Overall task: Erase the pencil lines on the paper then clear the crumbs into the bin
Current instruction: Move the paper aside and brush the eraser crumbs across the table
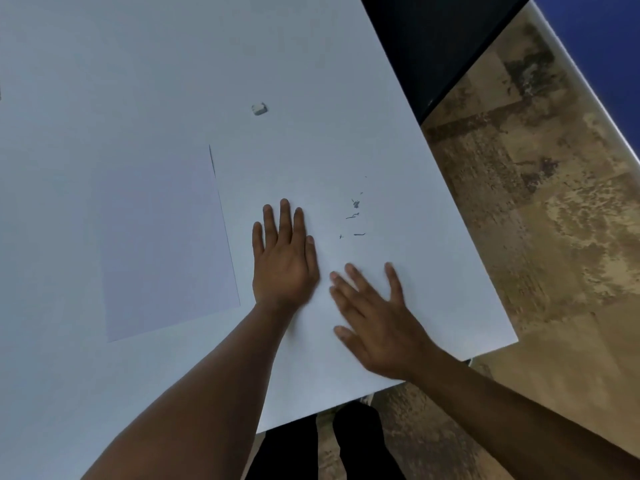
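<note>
We have both hands flat on the white tabletop (311,64), holding nothing. Our left hand (282,258) lies palm down with its fingers (284,216) straight and close together, just right of the paper (162,244), probably to steady us while the other hand works. Our right hand (377,317) is blurred, palm down, fingers spread apart, near the tabletop's right corner; we judge it is set to sweep. The crumbs (355,216) lie as dark flecks and curls on the bare tabletop, ahead of both hands and toward the right edge, so a push that way would carry them off the side. The paper looks blank from here, so we judge the erasing done. The eraser (259,109) sits apart, farther up the tabletop, out of the sweeping path. No bin is clearly in view; the dark shape (433,46) past the far edge may be one, but we cannot tell.
</note>
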`<state>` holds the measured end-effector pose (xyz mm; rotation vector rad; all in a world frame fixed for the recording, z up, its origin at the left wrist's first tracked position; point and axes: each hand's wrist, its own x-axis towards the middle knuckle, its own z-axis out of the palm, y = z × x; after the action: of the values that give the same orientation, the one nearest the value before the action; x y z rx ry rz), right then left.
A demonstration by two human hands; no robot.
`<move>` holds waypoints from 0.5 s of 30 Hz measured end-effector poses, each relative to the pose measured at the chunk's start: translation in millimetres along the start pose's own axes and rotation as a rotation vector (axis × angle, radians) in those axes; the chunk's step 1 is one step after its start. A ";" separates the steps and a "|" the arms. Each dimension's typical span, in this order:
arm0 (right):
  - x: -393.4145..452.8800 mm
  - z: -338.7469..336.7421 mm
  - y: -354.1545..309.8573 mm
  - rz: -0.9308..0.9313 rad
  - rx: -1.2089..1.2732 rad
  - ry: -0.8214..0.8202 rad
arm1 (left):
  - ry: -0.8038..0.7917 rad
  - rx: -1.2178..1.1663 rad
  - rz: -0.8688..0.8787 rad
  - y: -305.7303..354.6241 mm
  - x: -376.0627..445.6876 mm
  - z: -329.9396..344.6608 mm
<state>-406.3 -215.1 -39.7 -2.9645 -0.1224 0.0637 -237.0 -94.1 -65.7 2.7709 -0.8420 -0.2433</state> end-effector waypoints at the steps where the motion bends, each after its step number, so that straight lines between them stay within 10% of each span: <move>1: 0.6 1.6 -2.8 -0.016 -0.016 -0.058 | -0.003 0.002 -0.001 0.1 -0.2 -0.5; 7: 30.1 -14.4 72.8 0.321 -0.031 -0.170 | -0.006 -0.004 -0.005 1.0 -1.1 -1.0; 15: 64.5 -3.6 11.3 0.109 -0.013 -0.142 | 0.005 0.005 0.030 -2.0 2.6 2.2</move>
<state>-341.1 -221.3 -40.4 -2.9757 0.0205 0.2883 -234.3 -94.4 -68.6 2.7607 -0.8830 -0.2288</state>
